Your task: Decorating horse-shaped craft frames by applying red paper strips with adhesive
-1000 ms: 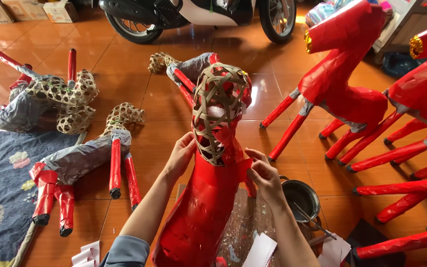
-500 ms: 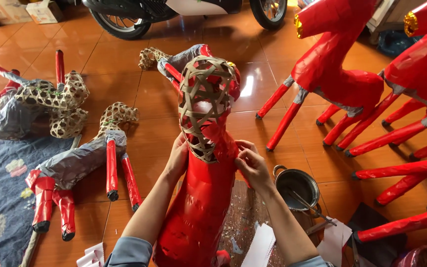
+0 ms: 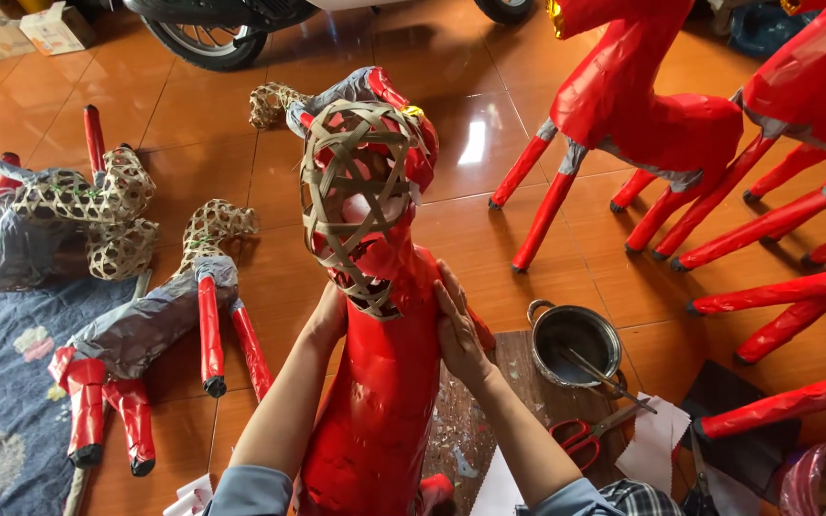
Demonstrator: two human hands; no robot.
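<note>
Both hands press flat on the neck of a red horse figure (image 3: pixel 375 411), one on each side. The left hand (image 3: pixel 329 320) lies with fingers together, partly hidden behind the neck; the right hand (image 3: pixel 458 330) is spread open on the red paper. Just above the hands is the bare woven head (image 3: pixel 360 201). To the right of the right hand stands a metal pot (image 3: pixel 574 336), with red scissors (image 3: pixel 580 437) near it on the floor.
</note>
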